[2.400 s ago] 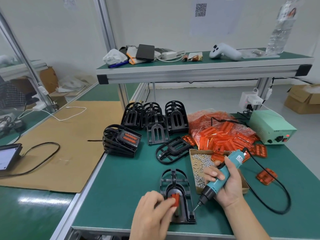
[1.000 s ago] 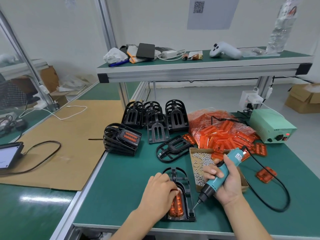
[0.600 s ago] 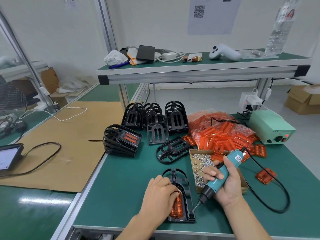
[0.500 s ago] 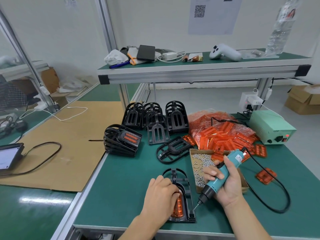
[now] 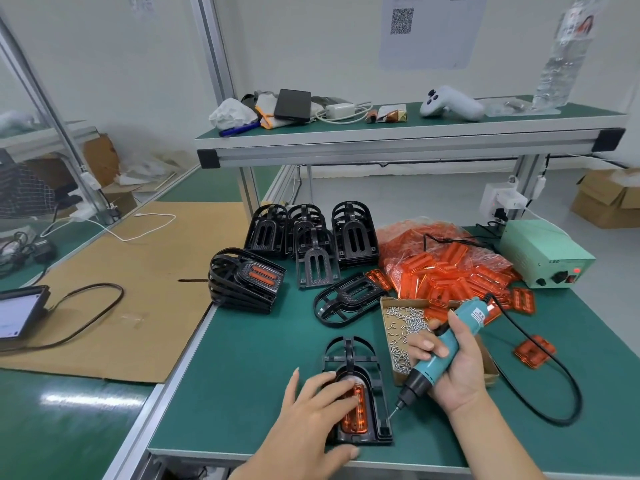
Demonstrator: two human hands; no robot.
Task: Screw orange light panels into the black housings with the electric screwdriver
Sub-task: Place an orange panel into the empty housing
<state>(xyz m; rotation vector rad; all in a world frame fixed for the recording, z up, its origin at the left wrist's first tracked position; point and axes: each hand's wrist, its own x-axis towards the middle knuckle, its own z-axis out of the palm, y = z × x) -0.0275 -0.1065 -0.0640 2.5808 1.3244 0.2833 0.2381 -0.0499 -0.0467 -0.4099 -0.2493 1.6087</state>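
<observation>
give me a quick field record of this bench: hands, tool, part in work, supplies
left hand: fingers straight, pressing the orange light panel into the black housing
right hand: grips the electric screwdriver, bit angled down beside the housing's right edge
screws: loose in a cardboard box behind the right hand
spare panels: bag of orange panels at the back right
empty housings: stacks behind the work area
finished stack: housings with orange panels, at the left
power supply: green box, red light on

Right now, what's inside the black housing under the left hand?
An orange light panel sits in the black housing. The left hand presses its upper end, covering the panel's left side. No screws are visible.
</observation>
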